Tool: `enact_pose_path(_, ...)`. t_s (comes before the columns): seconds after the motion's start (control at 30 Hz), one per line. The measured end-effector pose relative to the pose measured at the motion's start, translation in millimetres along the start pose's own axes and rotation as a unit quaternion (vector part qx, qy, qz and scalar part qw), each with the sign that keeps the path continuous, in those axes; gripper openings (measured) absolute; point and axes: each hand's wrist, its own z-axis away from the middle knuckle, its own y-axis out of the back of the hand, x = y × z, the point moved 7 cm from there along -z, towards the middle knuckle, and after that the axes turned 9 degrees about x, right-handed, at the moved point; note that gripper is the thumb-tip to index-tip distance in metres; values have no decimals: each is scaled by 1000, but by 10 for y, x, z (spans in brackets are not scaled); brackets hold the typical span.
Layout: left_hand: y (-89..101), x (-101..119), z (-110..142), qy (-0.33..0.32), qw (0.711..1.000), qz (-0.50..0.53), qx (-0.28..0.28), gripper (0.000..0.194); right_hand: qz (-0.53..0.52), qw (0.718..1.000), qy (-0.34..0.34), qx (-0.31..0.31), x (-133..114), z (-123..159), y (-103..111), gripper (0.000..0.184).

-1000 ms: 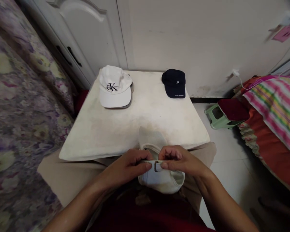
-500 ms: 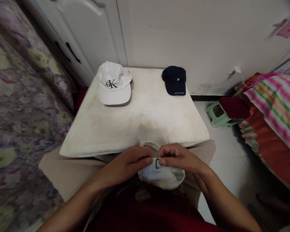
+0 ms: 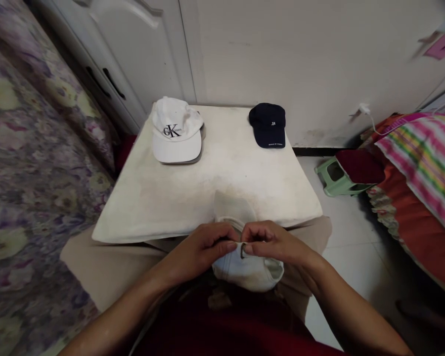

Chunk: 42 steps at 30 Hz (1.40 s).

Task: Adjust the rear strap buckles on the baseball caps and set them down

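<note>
A pale cap [image 3: 241,272] rests in my lap, its back strap side facing me and its brim pointing away over the table's front edge. My left hand [image 3: 213,242] pinches the strap area just left of a small metal buckle [image 3: 242,250]. On the buckle's right side, my right hand [image 3: 272,241] grips the strap between thumb and curled fingers. The fingertips hide part of the strap. Farther off, a white cap [image 3: 176,131] with black letters lies at the table's back left, and a navy cap [image 3: 269,124] at its back right.
The caps lie on a cream-covered table [image 3: 222,168] before my knees. A floral curtain [image 3: 40,198] hangs at the left, beside a white cabinet door [image 3: 133,44]. To the right are a green stool [image 3: 333,178] and a bed with a striped cover [image 3: 426,153].
Both hands stay on the cap's strap, with only slight finger movement around the buckle. The whole view has shifted very slightly.
</note>
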Motion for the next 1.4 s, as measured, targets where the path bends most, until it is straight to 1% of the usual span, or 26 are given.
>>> enact_pose_path(0.13, 14, -13, 16, 7, 1000, -11, 2, 27, 4, 1000, -7, -4, 7, 19, 15, 13)
enact_pose_path(0.23, 0, -38, 28, 11, 1000, 2, -1, 28, 20, 1000, 0, 5, 12, 22, 13, 12)
enact_pose_path(0.43, -27, -133, 55, 37, 999, 19, 0, 30, 18, 999, 9, 29, 39, 26, -34, 19)
enact_pose_path(0.63, -27, -164, 74, 47, 996, 71, 6, 30, 17, 1000, 3, 7, 46, 67, -43, 21)
enact_pose_path(0.73, -27, -188, 70, 47, 996, 81, 6, 30, 12, 1000, 10, 4, 18, 66, -52, 18)
enact_pose_path(0.8, -27, -185, 71, 44, 996, 80, 0, 30, 6, 1000, 20, -1, -3, 52, -80, 17)
enact_pose_path(0.9, -27, -171, 83, 47, 998, 50, -14, 31, 2, 1000, 15, -3, 8, 25, -113, 18)
enact_pose_path(0.97, -29, -170, 91, 50, 998, 33, -23, 31, 7, 1000, 8, 6, 23, 18, -102, 20)
enact_pose_path(1.03, -31, -177, 95, 49, 998, 41, -27, 30, 12, 1000, 5, 9, 28, 27, -73, 21)
enact_pose_path(1.17, -21, -219, 100, 47, 997, 65, -23, 29, 24, 1000, -1, -5, 35, 69, -11, 28)
enact_pose_path(1.3, -19, -263, 112, 67, 995, 76, -24, 30, 17, 1000, -10, -19, 67, 86, -27, 24)
enact_pose_path(1.4, -30, -260, 118, 69, 991, 111, -30, 29, 29, 1000, 4, -8, 66, 76, -47, 22)
